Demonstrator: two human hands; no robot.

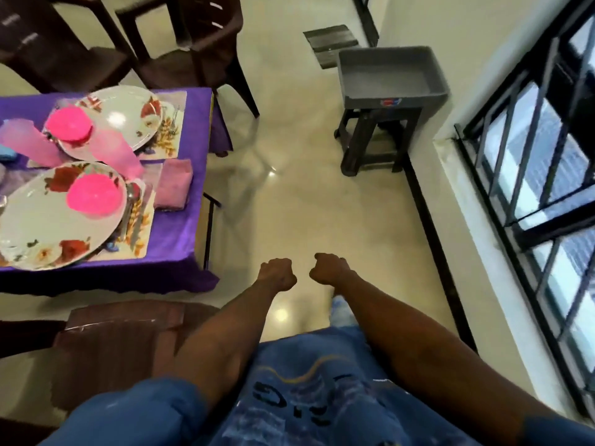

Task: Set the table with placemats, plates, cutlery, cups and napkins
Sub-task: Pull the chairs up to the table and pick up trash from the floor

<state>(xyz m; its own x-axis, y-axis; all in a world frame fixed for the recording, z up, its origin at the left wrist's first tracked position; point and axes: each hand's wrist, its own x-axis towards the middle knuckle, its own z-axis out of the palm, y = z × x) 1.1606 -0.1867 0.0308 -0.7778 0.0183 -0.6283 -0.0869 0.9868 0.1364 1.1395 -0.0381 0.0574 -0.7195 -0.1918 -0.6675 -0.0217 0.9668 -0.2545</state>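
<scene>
Seemingly pink bowl [92, 195] on plate [48, 226]

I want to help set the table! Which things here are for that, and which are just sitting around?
For setting the table:
- plates
- pink bowls
- pink cups
- placemats
- folded napkin
- cutlery

Just sitting around:
- dark chairs
- grey tub on a stool
- small floor mat
- barred window
</scene>
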